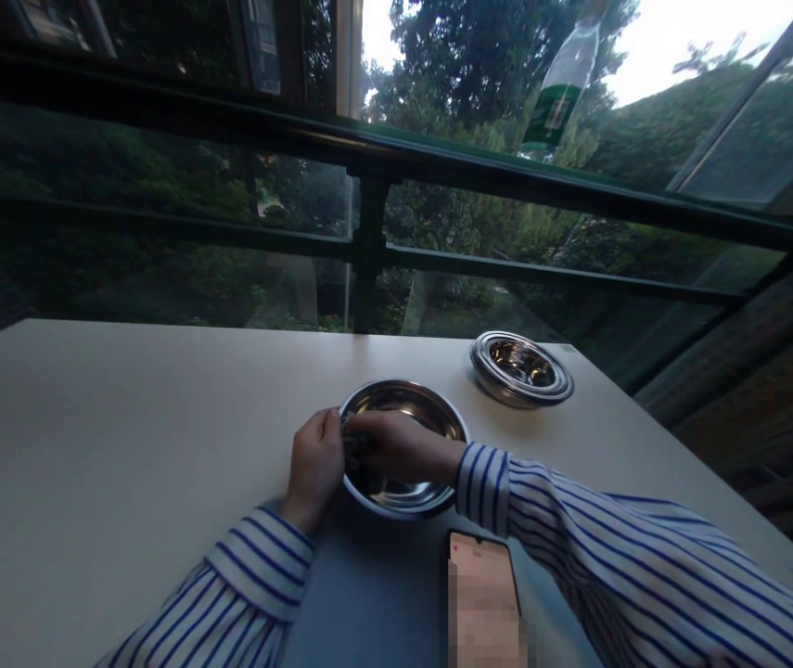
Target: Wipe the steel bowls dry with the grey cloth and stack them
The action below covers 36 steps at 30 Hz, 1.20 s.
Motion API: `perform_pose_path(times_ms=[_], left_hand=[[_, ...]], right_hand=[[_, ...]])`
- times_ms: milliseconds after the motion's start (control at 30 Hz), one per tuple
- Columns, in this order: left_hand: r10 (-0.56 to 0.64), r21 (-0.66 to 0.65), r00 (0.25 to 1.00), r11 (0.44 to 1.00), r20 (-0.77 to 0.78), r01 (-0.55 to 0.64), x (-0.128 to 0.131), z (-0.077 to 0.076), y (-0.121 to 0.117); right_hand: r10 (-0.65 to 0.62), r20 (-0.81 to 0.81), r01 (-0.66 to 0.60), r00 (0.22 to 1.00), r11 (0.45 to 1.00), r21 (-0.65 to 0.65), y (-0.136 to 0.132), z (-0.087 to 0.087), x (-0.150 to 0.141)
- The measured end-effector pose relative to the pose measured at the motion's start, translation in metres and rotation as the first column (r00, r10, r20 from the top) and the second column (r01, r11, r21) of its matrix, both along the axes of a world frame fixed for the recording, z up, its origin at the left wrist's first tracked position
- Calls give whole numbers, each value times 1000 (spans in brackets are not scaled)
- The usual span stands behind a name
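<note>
A shiny metal bowl (441,406) sits on the white table in front of me, its mouth facing up. My left hand (317,464) is closed on the bowl's left rim, thumb uppermost. Reaching in from the right, my right hand (396,445) is inside the bowl, its fingers curled down near the left inner wall. A small dark, patterned bit shows by those fingers, too dim to name. The right fingertips are hidden in shadow. Both my sleeves are white with blue stripes.
Several nested metal bowls (519,371) stand at the table's back right. A phone (485,594) with a lit screen lies near my right forearm. Beyond the white table (159,408) runs a dark green railing (438,160), with a green-labelled plastic bottle (559,97) on it.
</note>
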<state>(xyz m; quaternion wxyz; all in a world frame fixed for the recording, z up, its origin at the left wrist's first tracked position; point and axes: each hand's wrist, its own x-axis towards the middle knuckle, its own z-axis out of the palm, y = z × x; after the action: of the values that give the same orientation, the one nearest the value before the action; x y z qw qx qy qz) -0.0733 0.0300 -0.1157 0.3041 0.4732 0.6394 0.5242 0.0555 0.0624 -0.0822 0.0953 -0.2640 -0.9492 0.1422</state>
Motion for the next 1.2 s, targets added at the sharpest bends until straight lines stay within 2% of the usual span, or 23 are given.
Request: perform_pose_path(times_ms=[100, 333, 400, 567, 633, 733, 800, 1000, 1200], left_hand=[[-19, 3, 1000, 1000, 3, 19, 0, 2, 0], [-17, -5, 999, 1000, -47, 16, 1, 5, 1], [-28, -9, 998, 1000, -58, 28, 0, 4, 3], [-25, -9, 996, 1000, -83, 24, -5, 2, 5], [-23, -14, 995, 1000, -94, 22, -6, 2, 5], [-31, -24, 994, 999, -107, 28, -5, 3, 6], [-41, -26, 993, 999, -108, 38, -3, 3, 6], [-55, -23, 994, 998, -90, 53, -6, 2, 5], [-33, -29, 995, 999, -92, 30, -3, 2, 6]], right_hand=[[-39, 58, 32, 998, 992, 124, 9, 2, 4], [-299, 175, 225, 938, 910, 348, 30, 0, 23], [-271, 200, 181, 942, 909, 376, 29, -2, 19], [-41, 287, -81, 957, 913, 399, 30, 0, 9], [-58, 301, -79, 952, 902, 425, 34, 2, 16], [-156, 297, 0, 942, 884, 467, 37, 5, 27], [-171, 300, 7, 938, 879, 477, 36, 6, 26], [23, 376, -200, 926, 876, 439, 34, 8, 9], [-129, 379, -58, 916, 894, 445, 42, 13, 37]])
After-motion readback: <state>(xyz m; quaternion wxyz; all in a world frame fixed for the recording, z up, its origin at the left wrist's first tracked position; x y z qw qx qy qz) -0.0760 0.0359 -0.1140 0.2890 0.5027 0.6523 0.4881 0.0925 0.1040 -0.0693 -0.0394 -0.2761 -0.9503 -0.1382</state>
